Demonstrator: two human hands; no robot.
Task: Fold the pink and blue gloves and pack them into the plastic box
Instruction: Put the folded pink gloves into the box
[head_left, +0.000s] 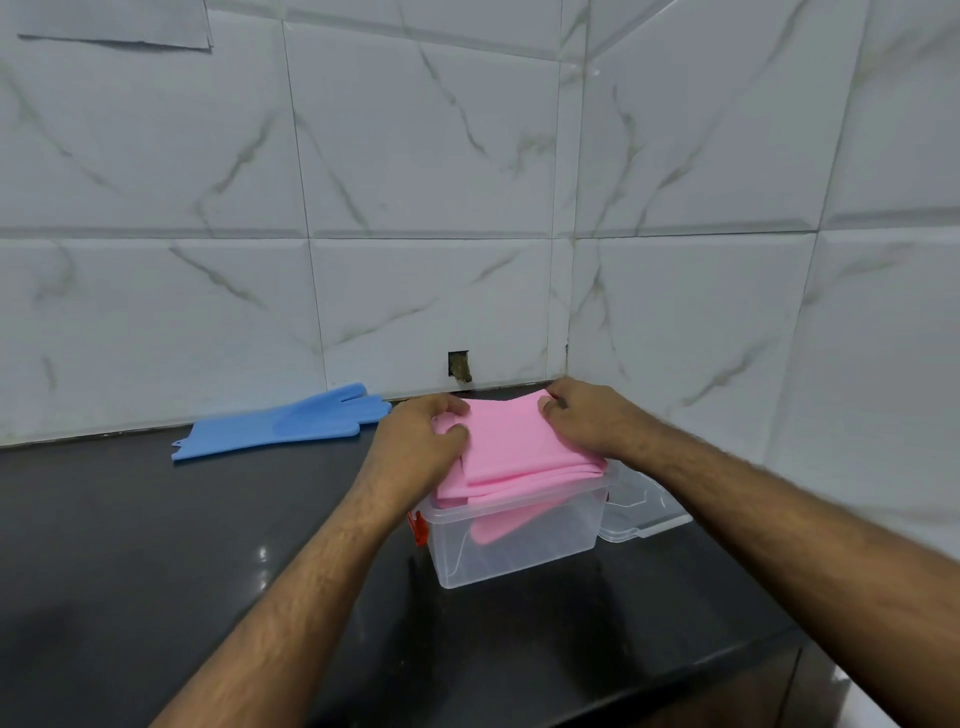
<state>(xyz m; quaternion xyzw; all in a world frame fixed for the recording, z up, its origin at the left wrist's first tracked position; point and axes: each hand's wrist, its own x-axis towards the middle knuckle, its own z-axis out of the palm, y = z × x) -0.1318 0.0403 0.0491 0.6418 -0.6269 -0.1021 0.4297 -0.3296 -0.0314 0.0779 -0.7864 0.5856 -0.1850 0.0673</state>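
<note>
Dark counter (156, 545) by the tiled wall: your left hand (421, 441) and right hand (587, 415) pinch the folded pink glove (519, 447) atop the plastic box (514, 540), so it may spring open, while the blue glove (280, 421) waits at ten o'clock.

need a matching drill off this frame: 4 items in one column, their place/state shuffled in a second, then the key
Things
1. pink glove
2. blue glove
3. plastic box
4. clear lid

Places or states
A. lies flat on the black counter by the wall, touched by neither hand
B. folded, gripped by the left hand and the right hand, resting on the rim with part hanging inside
C. lies on the counter on the right of the box
D. stands open on the counter, with a red latch at its left end

Pairs: 1-B, 2-A, 3-D, 4-C
</note>
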